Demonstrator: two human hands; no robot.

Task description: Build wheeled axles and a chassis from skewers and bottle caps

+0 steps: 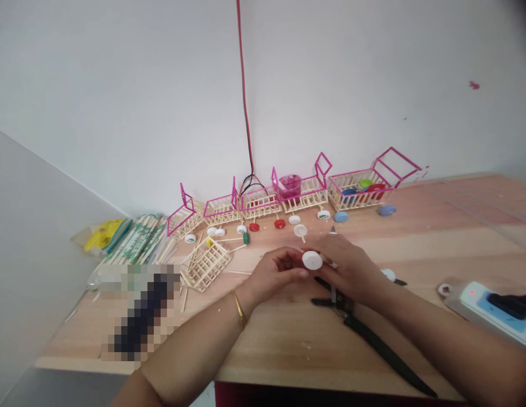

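The left hand (282,272) grasps a white, round, flat-faced plastic cap (312,260), its thumb and fingertips pinched at the left edge. The right hand (351,268) is closed on the cap from the other side, some of its fingers hidden. The cap is held above the pale wooden tabletop (288,350). A thin gold-coloured bangle (238,310) circles the left wrist.

Under the right hand, a dark-handled metal cutting tool (385,350) lies slantwise, its head partly covered. Just beyond the fingers, a white round cap with a short wooden stick (300,232) rests on the table. Left of the hands lie a green round cap (246,238) with thin sticks beside it and a pale lattice basket of wooden sticks (207,263).

Along the wall stands a row of small stick-built carts (263,204) with magenta rims and coloured cap wheels. Bundled wooden sticks in printed wrappers (138,243) lie at far left, and a white-and-blue power strip (491,308) with a black plug (514,306) at right.
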